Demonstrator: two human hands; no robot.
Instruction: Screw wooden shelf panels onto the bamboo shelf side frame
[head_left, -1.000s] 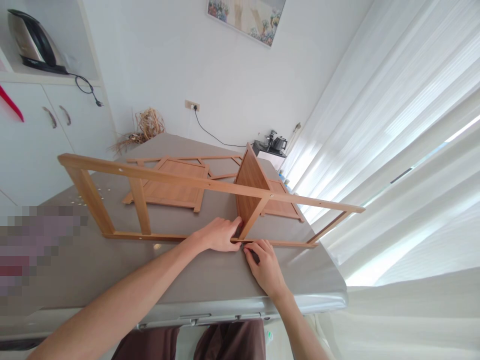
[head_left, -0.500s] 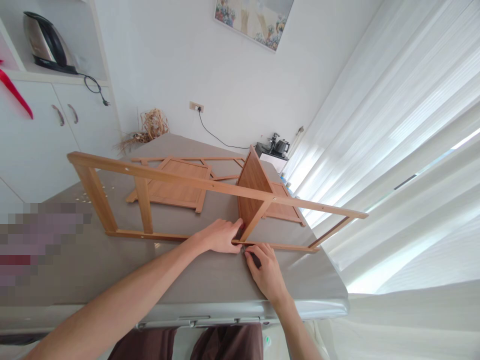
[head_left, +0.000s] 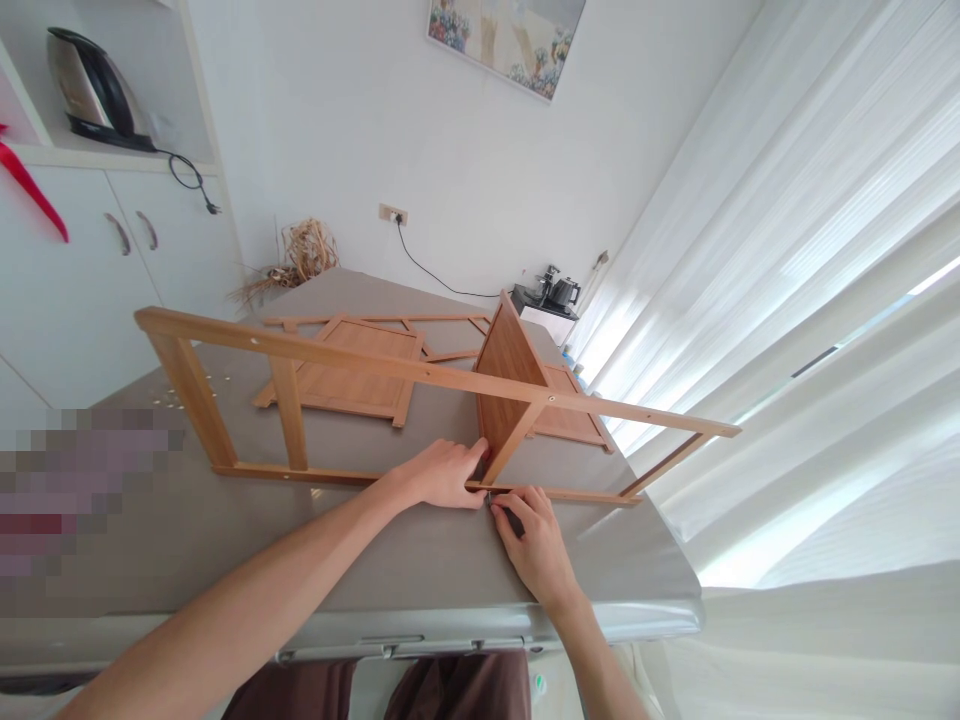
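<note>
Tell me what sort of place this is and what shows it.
Probably a room in a home, perhaps a dining area: a silver-and-black electric kettle stands on a white shelf, a framed flower picture hangs on the white wall, and long white curtains hang at the right.

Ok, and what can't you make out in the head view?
In the head view:
Thin grey item at the right hand: too small, partly covered by the fingers.
Wooden frame: lower rail partly hidden by the left hand.
Wall picture: cut off by the top edge.
Pale bits: too small.
</note>
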